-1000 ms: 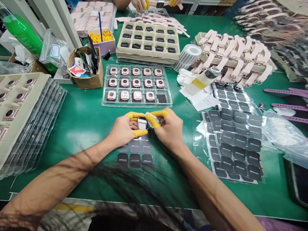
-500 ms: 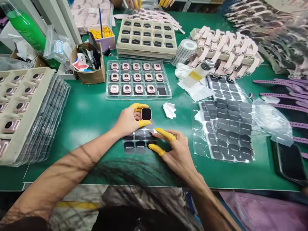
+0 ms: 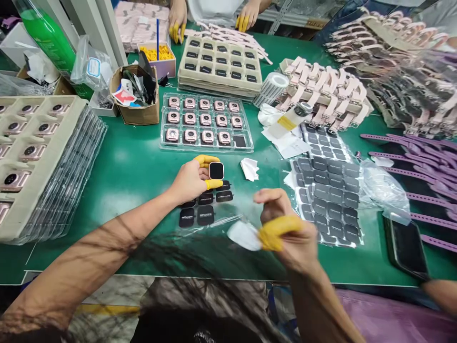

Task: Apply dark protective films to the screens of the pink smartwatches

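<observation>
My left hand (image 3: 194, 178), with yellow covers on its fingertips, grips a small square watch body (image 3: 216, 171) with a black screen. Just under that hand lies a sheet of dark rounded-square films (image 3: 205, 215) with pale lettering. Right of the sheet, my right hand (image 3: 287, 228) is raised and blurred; its yellow-covered fingers pinch a translucent, whitish film piece (image 3: 244, 236). A clear tray (image 3: 207, 147) holding rows of pink watch bodies is beyond my left hand, with one compartment at its near right corner lacking a watch. A crumpled white paper (image 3: 250, 169) rests between my hands.
Stacked watch trays (image 3: 71, 186) stand at left, beside a cardboard box (image 3: 139, 112) of scraps. More film sheets (image 3: 328, 200), a phone (image 3: 407, 247) and purple straps (image 3: 428, 162) lie right. Behind are a beige tray stack (image 3: 219, 83), pink straps (image 3: 328, 90) and another person's hands (image 3: 177, 21).
My right hand has lifted off the film sheet and moved right, now with a translucent piece in its fingers. Fewer dark films show in the front row. My left hand keeps the watch nearly still.
</observation>
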A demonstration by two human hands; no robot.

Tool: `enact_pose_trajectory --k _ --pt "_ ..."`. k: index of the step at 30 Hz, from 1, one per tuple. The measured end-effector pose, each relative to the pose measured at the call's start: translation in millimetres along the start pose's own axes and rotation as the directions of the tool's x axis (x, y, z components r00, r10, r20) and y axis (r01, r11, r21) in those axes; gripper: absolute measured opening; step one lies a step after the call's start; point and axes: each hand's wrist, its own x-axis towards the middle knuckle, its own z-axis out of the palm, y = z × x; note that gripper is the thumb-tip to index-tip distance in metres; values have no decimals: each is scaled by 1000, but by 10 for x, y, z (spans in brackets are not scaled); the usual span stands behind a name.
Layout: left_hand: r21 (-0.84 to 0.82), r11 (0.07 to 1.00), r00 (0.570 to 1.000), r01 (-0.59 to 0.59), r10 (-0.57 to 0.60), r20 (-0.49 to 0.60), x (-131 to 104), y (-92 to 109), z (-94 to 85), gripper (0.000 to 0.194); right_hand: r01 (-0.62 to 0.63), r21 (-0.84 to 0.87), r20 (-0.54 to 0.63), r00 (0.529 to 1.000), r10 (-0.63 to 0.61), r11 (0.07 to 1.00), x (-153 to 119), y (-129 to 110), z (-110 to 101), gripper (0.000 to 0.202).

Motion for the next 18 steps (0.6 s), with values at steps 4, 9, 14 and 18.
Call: enact_pose_trajectory --k 4,9,14,18 --pt "59 998 999 12 -14 29 -17 19 9 61 -283 427 -17 947 320 859 504 28 -68 30" --pt "111 993 998 38 -43 41 -34 25 27 65 -590 418 10 764 646 691 885 376 243 55" --pt "239 971 999 1 -12 44 -42 10 29 59 -637 466 65 717 694 614 778 452 386 58" --pt "282 960 999 3 -15 38 -47 11 29 58 -625 479 58 723 688 616 757 437 376 56"
